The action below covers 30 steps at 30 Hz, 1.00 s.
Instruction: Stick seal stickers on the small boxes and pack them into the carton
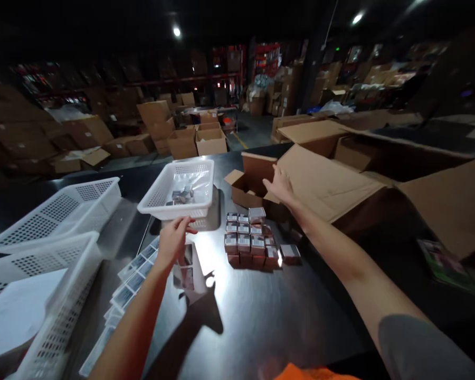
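Note:
My right hand (281, 186) is at the right side of a small open cardboard box (245, 198), its fingers apart beside the raised back flap. I cannot tell whether they touch it. My left hand (173, 241) hovers in front of a white perforated basket (154, 210), fingers stretched out and holding nothing visible. Below it lies a pale, shiny container or packet (198, 272), partly hidden by the hand. Small labelled boxes (243, 241) stand stacked in rows between my hands, and one single small box (290, 254) sits to their right.
Sheets of dark-printed labels (136, 279) lie under my left forearm. More white baskets (85, 264) stand at the left. A large open carton (332, 184) takes up the right side of the metal table (237, 322). Clear bags with small pieces (184, 195) are in the middle basket.

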Motion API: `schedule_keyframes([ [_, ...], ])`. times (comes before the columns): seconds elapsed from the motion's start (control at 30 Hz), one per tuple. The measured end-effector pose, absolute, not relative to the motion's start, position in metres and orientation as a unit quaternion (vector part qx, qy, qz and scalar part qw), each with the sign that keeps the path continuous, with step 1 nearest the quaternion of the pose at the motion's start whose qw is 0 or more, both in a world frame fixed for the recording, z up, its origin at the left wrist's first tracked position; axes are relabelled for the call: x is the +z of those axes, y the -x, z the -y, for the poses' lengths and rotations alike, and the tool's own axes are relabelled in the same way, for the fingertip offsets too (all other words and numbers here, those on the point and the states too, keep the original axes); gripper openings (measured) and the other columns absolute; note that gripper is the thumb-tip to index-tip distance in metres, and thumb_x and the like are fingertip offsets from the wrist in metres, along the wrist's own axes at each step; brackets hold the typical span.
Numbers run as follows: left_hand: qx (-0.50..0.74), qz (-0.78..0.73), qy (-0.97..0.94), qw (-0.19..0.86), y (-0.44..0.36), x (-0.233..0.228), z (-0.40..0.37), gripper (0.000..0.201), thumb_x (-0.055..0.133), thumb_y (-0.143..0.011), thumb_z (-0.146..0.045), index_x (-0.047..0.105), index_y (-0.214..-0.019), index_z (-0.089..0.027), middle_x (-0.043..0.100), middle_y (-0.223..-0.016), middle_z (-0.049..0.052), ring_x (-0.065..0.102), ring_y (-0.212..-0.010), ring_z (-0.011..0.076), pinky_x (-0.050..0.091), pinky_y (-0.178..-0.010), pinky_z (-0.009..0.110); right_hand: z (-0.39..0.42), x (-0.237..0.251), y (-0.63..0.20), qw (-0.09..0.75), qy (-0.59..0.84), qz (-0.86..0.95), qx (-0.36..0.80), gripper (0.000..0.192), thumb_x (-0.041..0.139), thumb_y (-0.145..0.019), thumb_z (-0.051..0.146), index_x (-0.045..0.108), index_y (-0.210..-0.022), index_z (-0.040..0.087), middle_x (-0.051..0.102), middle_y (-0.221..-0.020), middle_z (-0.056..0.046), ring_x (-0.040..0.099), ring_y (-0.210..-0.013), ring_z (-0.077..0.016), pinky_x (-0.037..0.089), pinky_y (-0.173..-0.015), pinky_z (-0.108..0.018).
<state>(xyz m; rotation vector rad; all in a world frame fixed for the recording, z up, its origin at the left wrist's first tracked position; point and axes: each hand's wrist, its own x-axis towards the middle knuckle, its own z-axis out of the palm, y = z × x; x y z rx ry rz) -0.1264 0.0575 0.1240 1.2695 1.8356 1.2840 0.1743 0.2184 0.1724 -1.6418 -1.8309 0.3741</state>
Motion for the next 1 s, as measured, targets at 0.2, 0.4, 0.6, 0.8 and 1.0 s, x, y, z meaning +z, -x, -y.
schedule_keyframes([
  [0.2, 0.561, -0.692, -0.401, 0.214, 0.100, 0.134, -0.054, 0.049, 0.047, -0.090, -0.056, 0.071, -0.108, -0.016, 0.077, -0.085, 0.006, 0.054, -0.043, 0.0125, 0.040, -0.047, 0.026, -0.076, 0.122, -0.135, 0.353, 0.432, 0.802, 0.214, 0.058, 0.075, -0.086, 0.042, 0.055, -0.138, 0.024, 0.064, -0.135, -0.009, 0.065, -0.123, -0.0223, 0.053, -0.108, -0.036],
  [0.4, 0.661, -0.634, -0.378, 0.131, 0.056, 0.133, -0.041, 0.037, 0.044, -0.097, -0.046, 0.066, -0.098, -0.016, 0.070, -0.073, 0.003, 0.068, -0.067, 0.0155, 0.051, -0.073, 0.028, -0.005, 0.081, -0.110, 0.416, 0.341, 0.758, 0.370, 0.051, 0.082, -0.078, 0.040, 0.063, -0.122, 0.023, 0.070, -0.118, -0.009, 0.068, -0.110, -0.0273, 0.056, -0.098, -0.045],
  [0.6, 0.575, -0.610, -0.446, 0.313, 0.081, 0.116, 0.004, 0.047, 0.071, -0.080, -0.053, 0.073, -0.109, -0.017, 0.075, -0.084, 0.005, 0.070, -0.080, 0.0198, 0.051, -0.069, 0.028, -0.007, 0.065, -0.120, 0.383, 0.344, 0.629, 0.583, 0.046, 0.076, -0.080, 0.043, 0.069, -0.119, 0.019, 0.074, -0.099, -0.004, 0.069, -0.072, -0.0168, 0.056, -0.064, -0.029],
  [0.8, 0.440, -0.559, -0.470, 0.522, 0.092, 0.081, 0.026, 0.043, 0.093, -0.056, -0.044, 0.078, -0.084, -0.015, 0.070, -0.069, 0.002, 0.061, -0.061, 0.0132, 0.048, -0.060, 0.026, 0.008, 0.042, -0.147, 0.335, 0.386, 0.684, 0.520, 0.037, 0.075, -0.080, 0.039, 0.076, -0.112, 0.019, 0.075, -0.092, -0.005, 0.066, -0.072, -0.0160, 0.055, -0.065, -0.028],
  [1.0, 0.446, -0.546, -0.499, 0.504, 0.068, 0.038, 0.018, 0.052, 0.093, -0.062, -0.041, 0.079, -0.108, -0.020, 0.068, -0.071, -0.001, 0.062, -0.067, 0.0115, 0.049, -0.064, 0.023, 0.020, 0.014, -0.164, 0.359, 0.463, 0.646, 0.490, 0.038, 0.072, -0.084, 0.041, 0.077, -0.114, 0.019, 0.067, -0.072, 0.000, 0.058, -0.061, -0.0137, 0.049, -0.058, -0.026],
])
